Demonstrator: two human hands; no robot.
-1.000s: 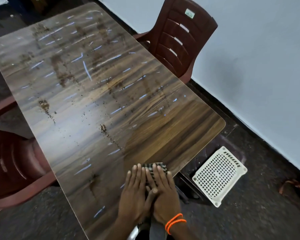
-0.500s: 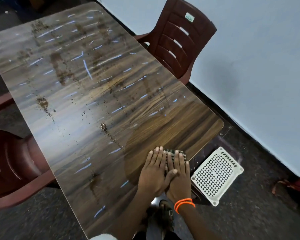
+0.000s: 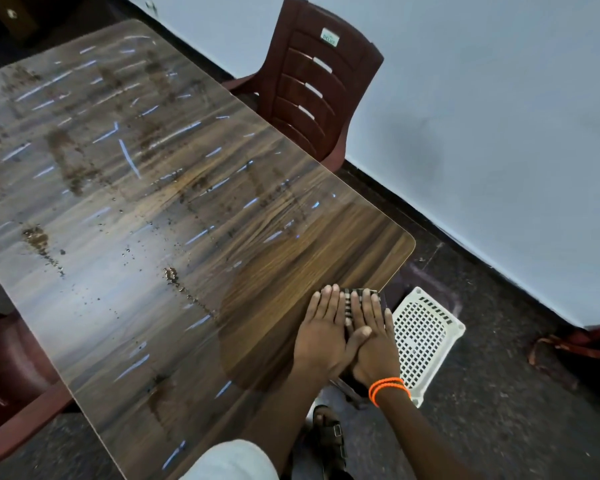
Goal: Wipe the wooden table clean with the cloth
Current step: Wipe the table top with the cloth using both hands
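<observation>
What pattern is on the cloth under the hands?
Dark checked cloth with pale lines, seen in the head view.

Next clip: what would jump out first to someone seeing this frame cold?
Two flat hands, left and right, side by side pressing a checked cloth onto the table at its near right corner. Beyond them the tabletop is strewn with brown crumbs and streaks. A white basket lies on the floor just past that corner.

Orange thread bands (image 3: 390, 389) circle the right wrist, with a white sleeve (image 3: 236, 460) and dark buckled sandal (image 3: 329, 441).
</observation>
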